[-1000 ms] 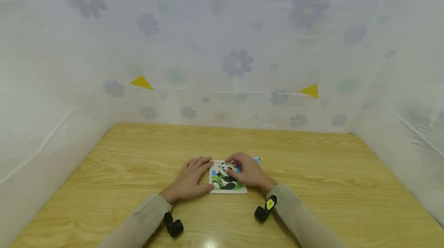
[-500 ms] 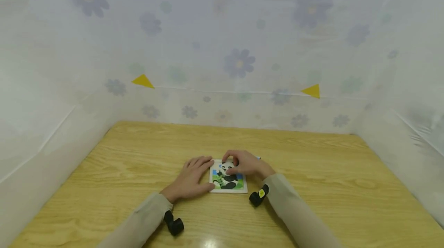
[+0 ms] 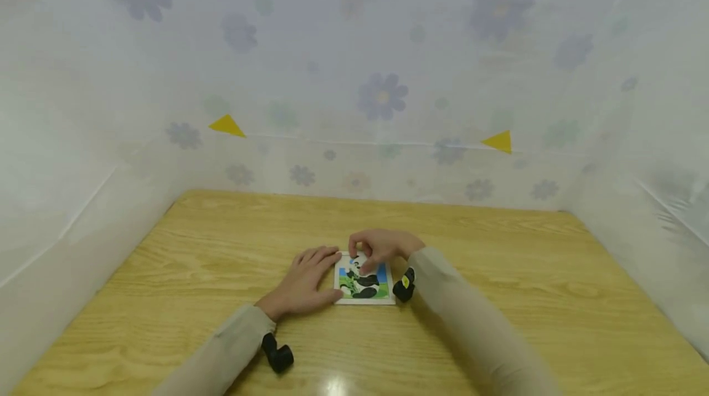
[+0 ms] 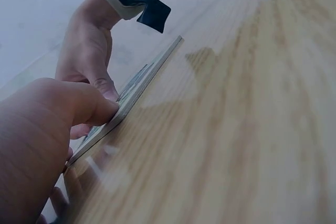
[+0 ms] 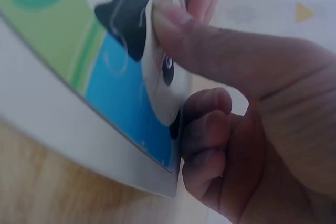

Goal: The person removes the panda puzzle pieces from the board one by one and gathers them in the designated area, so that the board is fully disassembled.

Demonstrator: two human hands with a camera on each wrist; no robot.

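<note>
A: What's at the middle of it?

B: One panda puzzle [image 3: 364, 284], a square board with a white rim, flat on the table [image 3: 498, 297], near the front and about midway across.

A: And the hands?

B: Two. The right hand [image 3: 382, 247] is bent over the puzzle's far edge, thumb and fingers pinching a piece [image 5: 163, 72] with the panda's face on it; the piece lies against the board's picture. The left hand [image 3: 306, 282] lies flat on the table with fingers straight, its thumb pressed to the board's left edge.

A: Anything else?

B: Two black wrist cameras, one per sleeve. Behind, a white flowered sheet [image 3: 382, 97] with two yellow triangles [image 3: 226, 127] stuck on it, left and right.
</note>
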